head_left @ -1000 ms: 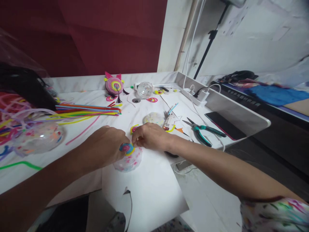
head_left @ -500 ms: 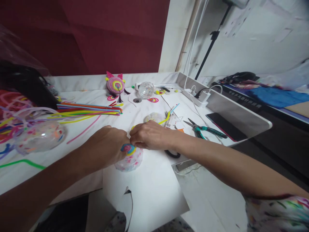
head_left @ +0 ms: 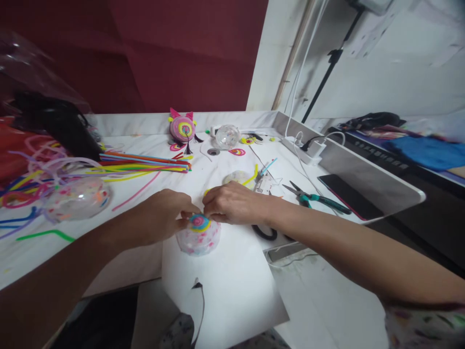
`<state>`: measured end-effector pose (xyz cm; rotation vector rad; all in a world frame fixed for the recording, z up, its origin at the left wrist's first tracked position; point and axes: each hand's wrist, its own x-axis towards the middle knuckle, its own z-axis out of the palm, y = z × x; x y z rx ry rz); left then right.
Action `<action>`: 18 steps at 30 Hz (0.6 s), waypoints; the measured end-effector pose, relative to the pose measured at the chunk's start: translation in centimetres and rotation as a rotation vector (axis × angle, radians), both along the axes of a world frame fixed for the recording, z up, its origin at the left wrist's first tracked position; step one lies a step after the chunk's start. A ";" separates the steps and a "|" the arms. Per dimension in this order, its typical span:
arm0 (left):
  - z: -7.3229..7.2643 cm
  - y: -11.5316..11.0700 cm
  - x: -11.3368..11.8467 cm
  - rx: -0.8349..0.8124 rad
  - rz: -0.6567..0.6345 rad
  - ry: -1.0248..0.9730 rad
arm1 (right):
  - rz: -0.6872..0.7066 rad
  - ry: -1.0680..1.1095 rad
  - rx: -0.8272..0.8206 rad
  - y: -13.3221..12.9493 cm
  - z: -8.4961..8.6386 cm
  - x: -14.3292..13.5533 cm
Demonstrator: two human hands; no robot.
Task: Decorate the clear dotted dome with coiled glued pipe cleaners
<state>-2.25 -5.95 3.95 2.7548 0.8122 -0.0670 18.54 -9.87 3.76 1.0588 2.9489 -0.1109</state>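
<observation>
A clear dome with pink specks point(head_left: 199, 242) rests on white paper point(head_left: 225, 281), topped by a coiled disc point(head_left: 199, 223) of pink, blue and yellow. My left hand point(head_left: 167, 215) is at the disc's left side, its fingers bent and close together against it. At the disc's upper right, my right hand point(head_left: 230, 203) has its fingers pressed together around a yellow strip point(head_left: 207, 192), of which only a bit shows. Its fingertips are partly hidden. Another yellow strip point(head_left: 251, 179) lies just beyond the right hand.
Pliers point(head_left: 312, 198) and a phone point(head_left: 350, 196) lie to the right, beside a power strip point(head_left: 303, 150). Colourful pipe cleaners point(head_left: 145, 164) and a speckled dome point(head_left: 78, 199) are at the left. A pink round figure point(head_left: 182, 128) stands at the back.
The view has shifted, so things appear farther right. My left hand's fingers have loosened and drawn back a little from the disc, which shows more fully.
</observation>
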 end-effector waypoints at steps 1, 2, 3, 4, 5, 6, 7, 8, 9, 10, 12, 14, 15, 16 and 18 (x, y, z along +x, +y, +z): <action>-0.1 0.3 -0.4 -0.049 0.002 -0.051 | 0.002 0.007 0.001 0.0 0.0 0.0; -0.3 0.6 -0.8 -0.089 0.005 -0.103 | 0.004 0.010 0.000 0.0 -0.1 0.1; -0.6 0.9 -1.1 -0.118 0.011 -0.152 | 0.005 0.010 -0.001 0.1 -0.1 0.1; -0.8 1.1 -1.4 -0.135 0.023 -0.197 | 0.004 0.006 -0.003 0.1 0.0 0.0; -1.1 1.2 -1.6 -0.147 0.038 -0.232 | 0.003 0.001 -0.005 0.1 0.0 0.0; -1.4 1.3 -1.7 -0.154 0.054 -0.262 | 0.001 -0.003 -0.005 0.1 0.0 0.0; -1.7 1.4 -1.8 -0.159 0.071 -0.288 | 0.000 -0.007 -0.006 0.1 0.1 -0.1; -1.9 1.4 -1.9 -0.166 0.086 -0.310 | 0.001 -0.010 -0.007 0.1 0.1 -0.1; -2.1 1.3 -1.9 -0.172 0.098 -0.327 | 0.002 -0.013 -0.009 0.1 0.2 -0.2; -2.2 1.3 -1.8 -0.178 0.101 -0.343 | 0.005 -0.016 -0.014 0.1 0.2 -0.2; -2.4 1.1 -1.7 -0.174 0.093 -0.367 | 0.011 -0.017 -0.023 0.1 0.2 -0.2; -2.4 1.0 -1.5 -0.143 0.071 -0.373 | 0.020 -0.005 -0.028 0.2 0.1 -0.1; -2.5 1.0 -1.4 -0.121 0.056 -0.372 | 0.023 0.000 -0.028 0.3 0.1 -0.1; -2.5 1.0 -1.3 -0.096 0.039 -0.372 | 0.025 0.002 -0.028 0.3 0.2 0.0; -2.6 1.1 -1.2 -0.053 -0.002 -0.358 | 0.030 -0.004 -0.033 0.4 0.3 0.0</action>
